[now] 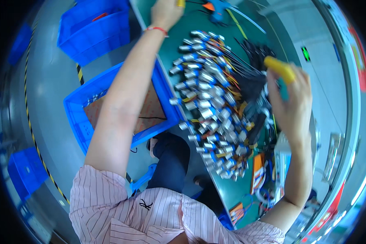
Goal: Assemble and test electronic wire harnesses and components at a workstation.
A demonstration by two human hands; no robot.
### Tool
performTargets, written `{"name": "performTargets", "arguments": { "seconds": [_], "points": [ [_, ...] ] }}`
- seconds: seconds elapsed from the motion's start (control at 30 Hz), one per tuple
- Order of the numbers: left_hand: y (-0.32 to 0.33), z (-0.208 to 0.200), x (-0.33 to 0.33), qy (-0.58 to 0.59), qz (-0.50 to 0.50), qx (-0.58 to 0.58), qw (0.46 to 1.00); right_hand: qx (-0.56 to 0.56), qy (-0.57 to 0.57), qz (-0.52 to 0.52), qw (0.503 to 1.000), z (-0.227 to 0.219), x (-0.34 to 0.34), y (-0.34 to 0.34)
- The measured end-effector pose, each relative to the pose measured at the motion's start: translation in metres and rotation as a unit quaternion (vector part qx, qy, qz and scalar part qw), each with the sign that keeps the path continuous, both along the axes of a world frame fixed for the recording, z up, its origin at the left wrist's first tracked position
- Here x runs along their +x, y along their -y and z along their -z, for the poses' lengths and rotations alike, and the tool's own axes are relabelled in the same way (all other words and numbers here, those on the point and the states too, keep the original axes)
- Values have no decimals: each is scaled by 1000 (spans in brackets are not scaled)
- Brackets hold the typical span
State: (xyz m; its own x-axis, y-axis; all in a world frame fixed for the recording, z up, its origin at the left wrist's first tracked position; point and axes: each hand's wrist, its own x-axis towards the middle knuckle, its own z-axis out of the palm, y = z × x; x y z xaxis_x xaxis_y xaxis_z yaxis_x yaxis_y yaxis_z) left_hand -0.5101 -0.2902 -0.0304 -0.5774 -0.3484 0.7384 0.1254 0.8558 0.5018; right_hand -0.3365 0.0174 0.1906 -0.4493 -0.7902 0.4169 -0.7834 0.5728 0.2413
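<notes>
A large heap of wire leads with silver metal connectors and blue collars [211, 93] lies on the green table [236, 193]. Black cables [252, 73] run from its right side. Above these cables is my right hand [290, 97], slightly blurred, with a yellow cover on its index finger. Thumb and index finger curve around a gap, and I see nothing held between them. My left hand [166, 15] reaches past the far end of the heap, a red band at its wrist. The upper edge cuts off its fingers, except for a bit of yellow.
Left of the table, a blue crate [79, 136] with cardboard inside sits below my left forearm. More blue bins [94, 34] stand on the floor behind it. A blue tool-like object [217, 12] lies at the table's far end. Orange-and-white packets [257, 173] lie near right.
</notes>
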Motion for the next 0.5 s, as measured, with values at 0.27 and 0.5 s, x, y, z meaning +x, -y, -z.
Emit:
{"name": "performTargets", "arguments": {
  "seconds": [0.27, 0.5],
  "points": [
    [55, 26, 22, 33, 198, 421, 885, -61, 193, 243, 949, -34, 244, -152],
    [5, 16, 115, 38, 256, 574, 777, 167, 677, 306, 648, 55, 439, -251]
  ]
}}
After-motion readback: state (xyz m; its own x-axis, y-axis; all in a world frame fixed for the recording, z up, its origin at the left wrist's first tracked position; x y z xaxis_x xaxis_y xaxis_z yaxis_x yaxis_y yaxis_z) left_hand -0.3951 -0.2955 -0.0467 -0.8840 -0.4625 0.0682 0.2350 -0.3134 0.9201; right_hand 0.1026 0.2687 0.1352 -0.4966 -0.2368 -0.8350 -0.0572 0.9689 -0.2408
